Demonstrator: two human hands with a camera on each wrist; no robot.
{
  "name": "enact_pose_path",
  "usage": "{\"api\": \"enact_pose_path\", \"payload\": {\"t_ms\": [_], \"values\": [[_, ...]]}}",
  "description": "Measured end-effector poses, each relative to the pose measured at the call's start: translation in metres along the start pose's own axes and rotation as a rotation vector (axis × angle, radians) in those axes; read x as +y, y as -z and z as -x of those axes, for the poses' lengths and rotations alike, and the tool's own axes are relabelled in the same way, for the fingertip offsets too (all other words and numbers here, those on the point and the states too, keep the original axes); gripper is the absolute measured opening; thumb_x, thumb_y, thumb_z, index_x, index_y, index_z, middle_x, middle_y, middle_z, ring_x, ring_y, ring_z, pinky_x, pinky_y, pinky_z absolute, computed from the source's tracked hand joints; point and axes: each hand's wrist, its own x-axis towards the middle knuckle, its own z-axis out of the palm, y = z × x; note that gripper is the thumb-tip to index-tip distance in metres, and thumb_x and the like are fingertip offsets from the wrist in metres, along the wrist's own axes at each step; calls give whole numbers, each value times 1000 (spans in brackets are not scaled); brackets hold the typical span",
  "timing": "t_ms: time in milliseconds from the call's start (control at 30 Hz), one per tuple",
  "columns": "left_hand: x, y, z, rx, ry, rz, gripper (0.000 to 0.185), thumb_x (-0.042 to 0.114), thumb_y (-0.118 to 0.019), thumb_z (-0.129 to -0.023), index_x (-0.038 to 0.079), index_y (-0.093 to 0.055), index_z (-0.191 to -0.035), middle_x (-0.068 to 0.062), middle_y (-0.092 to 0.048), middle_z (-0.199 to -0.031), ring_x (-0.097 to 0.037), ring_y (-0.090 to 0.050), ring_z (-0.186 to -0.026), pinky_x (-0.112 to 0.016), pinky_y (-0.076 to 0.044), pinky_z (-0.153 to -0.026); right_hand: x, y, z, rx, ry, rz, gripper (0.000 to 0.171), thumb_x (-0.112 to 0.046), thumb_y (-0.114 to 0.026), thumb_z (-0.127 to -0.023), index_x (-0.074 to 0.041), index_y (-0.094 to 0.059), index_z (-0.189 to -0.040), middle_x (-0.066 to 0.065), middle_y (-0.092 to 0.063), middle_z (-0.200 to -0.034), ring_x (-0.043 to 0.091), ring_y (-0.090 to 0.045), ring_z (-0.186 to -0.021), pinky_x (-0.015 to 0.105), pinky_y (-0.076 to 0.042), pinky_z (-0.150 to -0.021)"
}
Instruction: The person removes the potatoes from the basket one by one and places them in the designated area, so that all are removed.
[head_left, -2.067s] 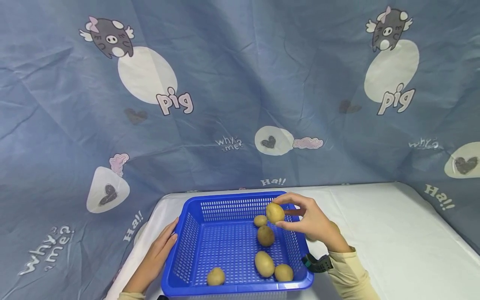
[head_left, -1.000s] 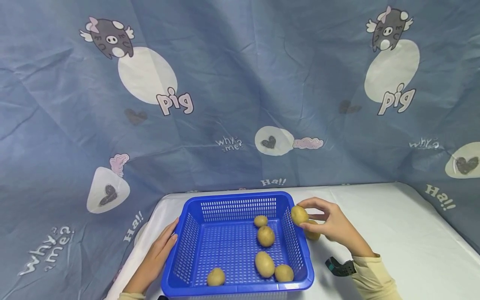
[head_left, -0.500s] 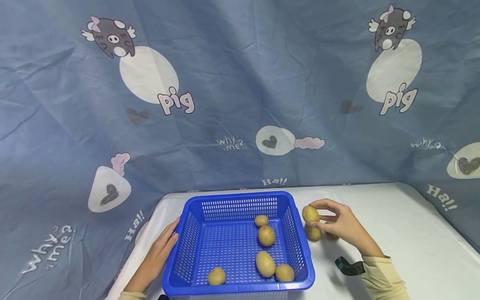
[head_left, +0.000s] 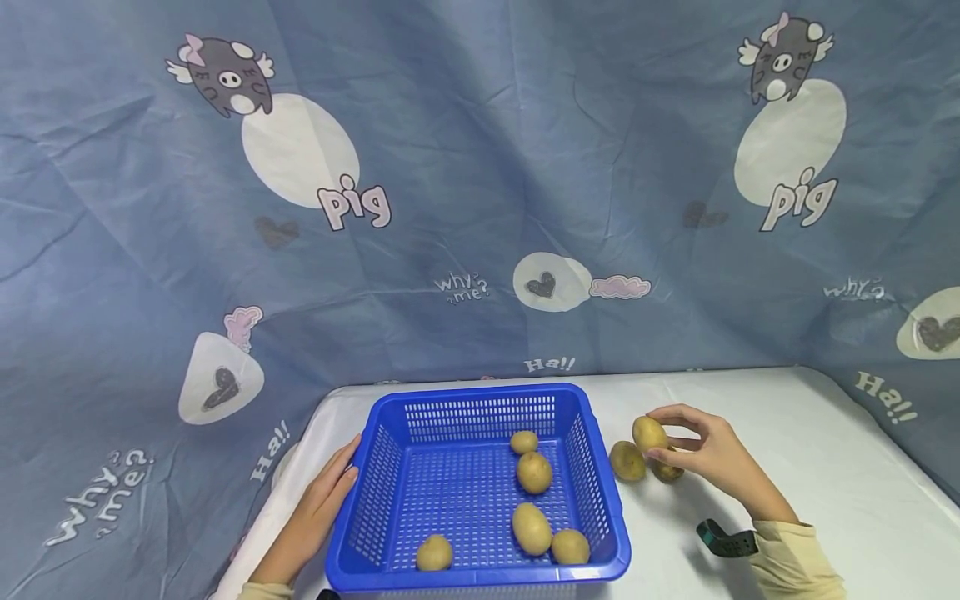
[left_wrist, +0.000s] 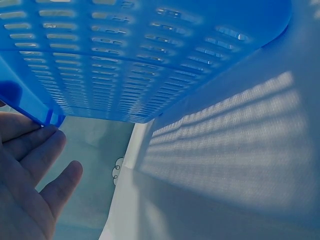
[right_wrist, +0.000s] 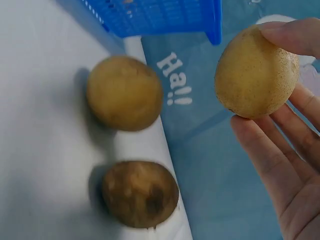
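Observation:
My right hand [head_left: 705, 454] pinches a yellow potato [head_left: 648, 433] [right_wrist: 256, 72] in its fingertips, just above the white table to the right of the blue basket [head_left: 577, 408]. Two more potatoes lie on the table under it: one [head_left: 627, 461] [right_wrist: 124, 92] beside the basket wall, a darker one [head_left: 667, 472] [right_wrist: 140, 192] partly behind my fingers. Several potatoes lie inside the basket, among them a large one [head_left: 531, 528]. My left hand [head_left: 318, 504] rests flat against the basket's left wall, its fingers [left_wrist: 30, 150] straight at the rim [left_wrist: 30, 107].
A blue cartoon-print cloth [head_left: 465, 192] hangs behind the table and drapes its left side. White tabletop [head_left: 810, 467] stretches to the right of the potatoes. A dark wristband [head_left: 726, 540] sits at my right wrist.
My right hand carried the potato from over the basket out past its right wall, then down toward the two potatoes on the table. The left hand stayed on the basket.

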Motion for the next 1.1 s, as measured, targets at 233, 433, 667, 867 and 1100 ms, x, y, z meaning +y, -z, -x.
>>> {"api": "enact_pose_path", "payload": {"t_ms": [233,433,667,867,1100], "values": [[1,-1,0,-5,-4,5,51,23,-39,-113,7,-35,-161,-23,-37,-164,25,-24,-136,4,-19,-107,11,12,9,35,-7,54,42,-13,-86,-84,-6,-69,-123,11,-72,-119,-11,-62,-107,19,-60,-87],[2,-1,0,-8,-13,18,51,21,-38,-113,6,-34,-161,-25,-36,-164,25,-24,-136,4,-19,-107,21,20,16,44,-31,88,43,-14,-86,-85,-6,-69,-123,16,-71,-121,-13,-60,-107,18,-60,-87],[2,-1,0,-5,-19,19,50,21,-38,-113,6,-34,-161,-24,-36,-164,25,-25,-137,4,-19,-107,31,31,22,65,-24,127,43,-12,-86,-84,-4,-69,-123,7,-73,-118,-15,-59,-106,18,-61,-85],[1,-2,0,-11,-10,16,51,23,-38,-113,8,-34,-162,-22,-37,-164,24,-25,-137,4,-20,-108,41,43,29,75,-35,144,44,-8,-86,-83,-2,-69,-123,-3,-72,-115,-15,-60,-105,17,-61,-83],[2,0,1,-6,-11,17,50,22,-38,-113,10,-34,-162,-22,-36,-165,24,-24,-137,4,-20,-107,48,49,30,49,-105,169,47,-12,-87,-83,-3,-68,-125,16,-71,-121,-14,-61,-102,18,-61,-82]]}}
